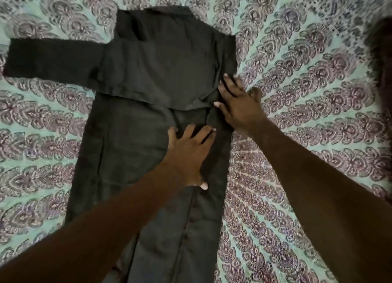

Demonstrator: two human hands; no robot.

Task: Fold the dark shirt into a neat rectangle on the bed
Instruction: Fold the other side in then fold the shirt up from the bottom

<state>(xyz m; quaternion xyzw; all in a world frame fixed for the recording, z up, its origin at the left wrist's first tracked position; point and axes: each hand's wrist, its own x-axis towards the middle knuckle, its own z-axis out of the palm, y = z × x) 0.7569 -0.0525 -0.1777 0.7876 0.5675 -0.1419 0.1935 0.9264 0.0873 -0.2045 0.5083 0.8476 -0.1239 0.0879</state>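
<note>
Shirt [135, 117] lies flat on bed [307, 87]; right side folded in, left sleeve [48, 60] still extended. Left hand [188, 153] spread, pressing; right hand [239, 106] flat at folded edge. Most folds remain.

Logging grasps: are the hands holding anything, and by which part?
Nothing is held. The left hand lies flat on the middle of the dark cloth shirt; the right hand presses its right edge.

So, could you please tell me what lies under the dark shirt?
The patterned bedspread spreads out around the dark shirt, which lies flat on it; anything else beneath is hidden by the cloth.
</note>
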